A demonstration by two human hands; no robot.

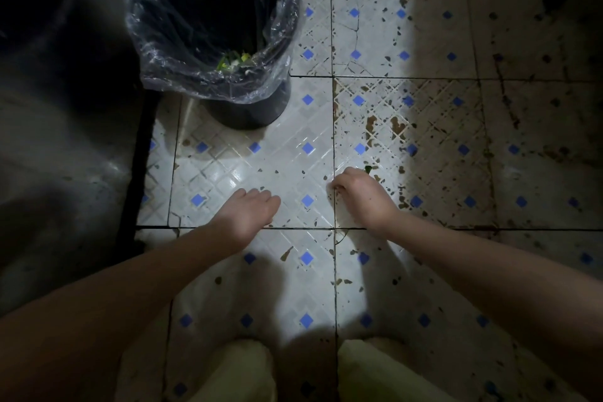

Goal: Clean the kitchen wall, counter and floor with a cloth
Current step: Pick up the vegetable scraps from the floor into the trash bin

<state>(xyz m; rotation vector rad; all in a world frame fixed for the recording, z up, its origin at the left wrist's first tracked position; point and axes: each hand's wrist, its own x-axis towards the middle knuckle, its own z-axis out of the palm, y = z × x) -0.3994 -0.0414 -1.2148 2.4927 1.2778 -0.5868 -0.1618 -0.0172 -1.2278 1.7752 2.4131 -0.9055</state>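
— While both arms reach down, where's the left hand (248, 215)?
— Low over the tiled floor (313, 173), palm down. Fingers loose and fairly straight, nothing in it that I can see. Whether the fingertips touch the tile, can't tell.
— And the right hand (362, 196)?
— Near the left one but apart from it, across a grout line (334, 147). Knuckles up, fingers curled under toward the floor. A green scrap (368, 169) pokes out at the far edge of the knuckles. Can't tell if it's pinched or just lying on the tile behind the hand, so the grip is unclear.
— Floor?
— White tiles with blue diamonds, directly under both hands. Brown and dark specks and smears are scattered about, thickest on the tiles right of the right hand. The tile under the left hand looks cleaner and glossy. Middle is lit, sides are dim.
— Rest of the scene?
— Black trash bin (248, 111) stands upright beyond the left hand. It's lined with a clear plastic bag (153, 52) folded over the rim. A few yellow-green scraps (233, 62) sit inside at the bottom.
— Left edge?
— Dark bulk (65, 108), too dim to name. Pale knees (235, 372) at the bottom edge, one each side of the grout line.
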